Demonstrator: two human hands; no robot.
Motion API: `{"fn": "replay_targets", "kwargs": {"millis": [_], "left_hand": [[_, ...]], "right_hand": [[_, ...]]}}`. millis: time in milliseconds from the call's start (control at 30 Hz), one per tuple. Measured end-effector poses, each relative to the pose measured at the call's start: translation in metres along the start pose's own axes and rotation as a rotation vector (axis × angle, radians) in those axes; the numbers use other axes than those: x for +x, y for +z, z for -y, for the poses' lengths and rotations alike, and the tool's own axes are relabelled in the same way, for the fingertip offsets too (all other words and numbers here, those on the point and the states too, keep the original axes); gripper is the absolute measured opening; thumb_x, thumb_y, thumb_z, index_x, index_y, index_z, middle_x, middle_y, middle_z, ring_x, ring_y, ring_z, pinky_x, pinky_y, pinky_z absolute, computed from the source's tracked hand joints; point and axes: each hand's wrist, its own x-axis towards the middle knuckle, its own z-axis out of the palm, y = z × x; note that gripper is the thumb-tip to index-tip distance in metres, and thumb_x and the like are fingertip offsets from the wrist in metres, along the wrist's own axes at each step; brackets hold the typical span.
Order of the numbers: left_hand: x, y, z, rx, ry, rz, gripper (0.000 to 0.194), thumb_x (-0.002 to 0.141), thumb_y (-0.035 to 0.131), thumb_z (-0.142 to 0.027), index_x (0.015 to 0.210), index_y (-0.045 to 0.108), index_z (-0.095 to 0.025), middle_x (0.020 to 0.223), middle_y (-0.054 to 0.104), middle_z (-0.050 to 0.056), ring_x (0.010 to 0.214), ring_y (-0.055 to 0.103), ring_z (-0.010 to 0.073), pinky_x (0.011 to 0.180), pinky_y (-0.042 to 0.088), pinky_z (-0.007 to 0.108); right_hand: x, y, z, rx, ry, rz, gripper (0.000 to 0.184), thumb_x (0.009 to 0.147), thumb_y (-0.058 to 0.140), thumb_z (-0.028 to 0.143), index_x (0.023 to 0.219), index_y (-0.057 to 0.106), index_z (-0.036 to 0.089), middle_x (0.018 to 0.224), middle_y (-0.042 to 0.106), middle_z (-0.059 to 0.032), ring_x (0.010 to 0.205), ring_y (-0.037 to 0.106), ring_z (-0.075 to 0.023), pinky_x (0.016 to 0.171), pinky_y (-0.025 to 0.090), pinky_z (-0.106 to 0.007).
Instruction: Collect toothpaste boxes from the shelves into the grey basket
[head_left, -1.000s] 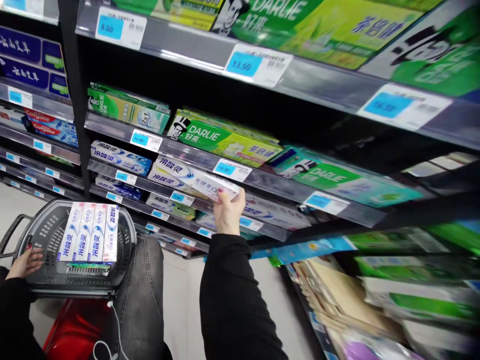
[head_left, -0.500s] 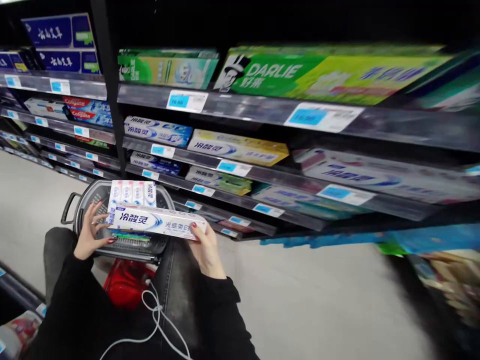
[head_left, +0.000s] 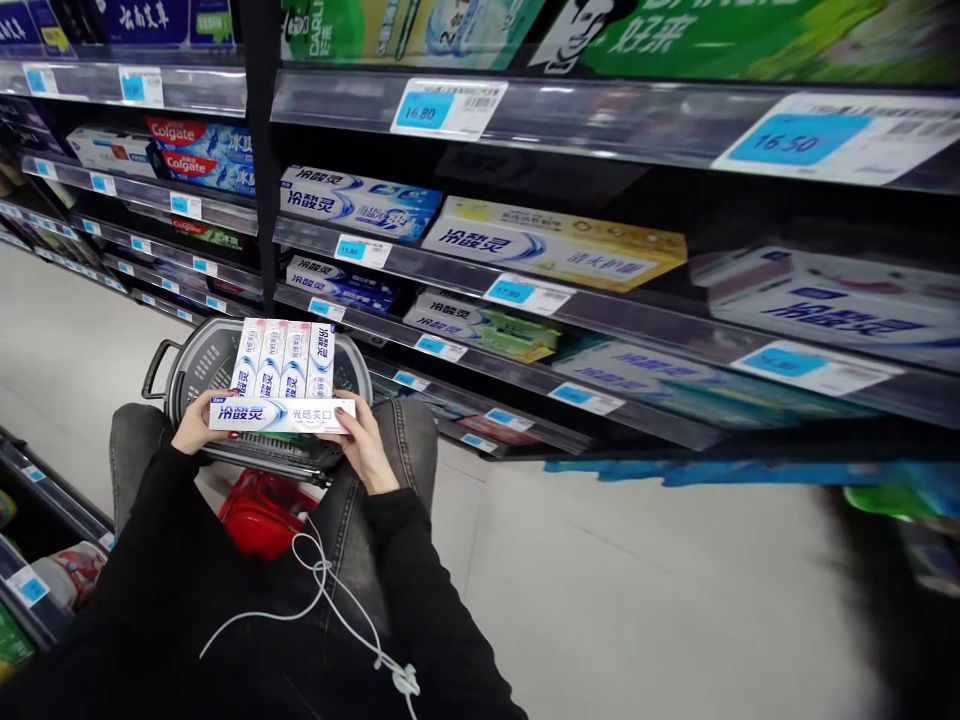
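Between my two hands is a long white toothpaste box (head_left: 282,415) with blue lettering, held level over the near part of a grey shopping basket (head_left: 193,365). My left hand (head_left: 196,422) grips its left end. At the other end, my right hand (head_left: 364,440) has its thumb on the front face and its fingers behind. Just beyond the held box, several matching toothpaste boxes (head_left: 283,358) lie side by side in the basket. The held box covers their near ends. The basket is in front of my knees.
Shelves of boxed toothpaste (head_left: 555,245) rise ahead and to the right, with price tags (head_left: 448,108) along their edges. A red object (head_left: 262,512) lies below the basket. A white cable (head_left: 319,570) hangs over my lap. Another shelf (head_left: 45,560) stands at left.
My left hand, spread beside the box before, has closed on its left end. The box is now level and lower over the basket, and my right hand has come left with it. The view has shifted.
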Motion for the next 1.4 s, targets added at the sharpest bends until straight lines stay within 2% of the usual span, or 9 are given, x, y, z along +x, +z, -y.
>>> {"fn": "replay_targets", "kwargs": {"millis": [300,433,600,867,1033,1133,1233,1333,1400], "left_hand": [[0.001,-0.002,-0.001,-0.139,-0.166,-0.091,0.071,0.039,0.092,-0.026,0.102,0.06,-0.013,0.099,0.071,0.01,0.096,0.066,0.0261,0.088,0.052,0.037],[0.002,-0.006,0.004,-0.218,-0.284,-0.113,0.062,0.049,0.087,-0.041,0.096,0.06,-0.012,0.085,0.071,0.008,0.076,0.068,0.0238,0.069,0.056,0.035],[0.002,-0.009,0.01,-0.223,-0.416,-0.095,0.064,0.063,0.074,-0.053,0.106,0.058,-0.009,0.065,0.068,0.006,0.051,0.065,0.0242,0.047,0.052,0.033],[0.001,-0.005,0.005,-0.216,-0.479,-0.145,0.052,0.065,0.07,-0.052,0.092,0.059,-0.009,0.057,0.065,0.005,0.046,0.063,0.0229,0.041,0.048,0.03],[0.0,-0.003,0.001,-0.227,-0.464,-0.134,0.057,0.063,0.071,-0.054,0.097,0.057,-0.01,0.058,0.064,0.004,0.045,0.063,0.0224,0.041,0.05,0.031],[-0.003,0.001,-0.011,-0.25,-0.375,-0.085,0.072,0.057,0.078,-0.053,0.111,0.052,-0.014,0.074,0.068,0.005,0.052,0.065,0.021,0.049,0.055,0.032],[-0.009,0.014,-0.038,-0.153,-0.145,-0.09,0.08,0.051,0.087,-0.041,0.119,0.05,-0.018,0.097,0.068,0.008,0.067,0.067,0.0199,0.058,0.057,0.031],[-0.019,0.033,-0.075,0.101,0.102,-0.17,0.063,0.058,0.085,-0.032,0.113,0.057,-0.017,0.105,0.067,0.009,0.09,0.067,0.0219,0.071,0.057,0.028],[-0.025,0.047,-0.102,0.231,0.245,-0.175,0.053,0.063,0.084,-0.031,0.109,0.061,-0.017,0.101,0.068,0.008,0.087,0.067,0.0186,0.068,0.056,0.023]], "right_hand": [[0.0,-0.001,-0.002,0.044,0.015,0.066,0.048,0.056,0.084,0.032,0.099,0.062,0.028,0.099,0.065,0.0017,0.083,0.063,-0.0151,0.065,0.062,-0.028],[0.002,-0.003,-0.006,-0.071,0.032,0.089,0.041,0.058,0.083,0.04,0.089,0.063,0.022,0.085,0.067,0.0007,0.067,0.064,-0.0138,0.053,0.058,-0.025],[0.007,-0.006,-0.013,-0.261,0.009,0.09,0.043,0.063,0.077,0.056,0.079,0.059,0.02,0.062,0.063,0.0029,0.041,0.052,-0.0097,0.038,0.04,-0.023],[0.007,-0.008,-0.017,-0.305,0.048,0.111,0.05,0.064,0.073,0.064,0.082,0.057,0.021,0.061,0.066,0.0015,0.04,0.051,-0.0106,0.039,0.037,-0.024],[0.009,-0.01,-0.02,-0.269,0.04,0.109,0.048,0.065,0.074,0.061,0.082,0.055,0.02,0.061,0.064,0.0016,0.039,0.049,-0.0101,0.039,0.035,-0.024],[0.013,-0.012,-0.023,-0.194,0.059,0.072,0.047,0.065,0.072,0.06,0.082,0.056,0.02,0.06,0.065,0.0,0.038,0.048,-0.0107,0.038,0.034,-0.024],[0.016,-0.012,-0.022,-0.062,0.103,0.068,0.046,0.067,0.068,0.06,0.083,0.058,0.019,0.057,0.064,-0.0012,0.039,0.047,-0.0118,0.037,0.033,-0.025],[0.015,-0.011,-0.017,0.056,0.17,0.14,0.044,0.072,0.063,0.06,0.087,0.059,0.018,0.061,0.066,-0.0025,0.041,0.047,-0.0119,0.039,0.034,-0.024],[0.012,-0.009,-0.014,0.096,0.227,0.211,0.045,0.075,0.059,0.06,0.089,0.059,0.018,0.063,0.067,-0.0035,0.041,0.047,-0.0113,0.041,0.034,-0.024]]}}
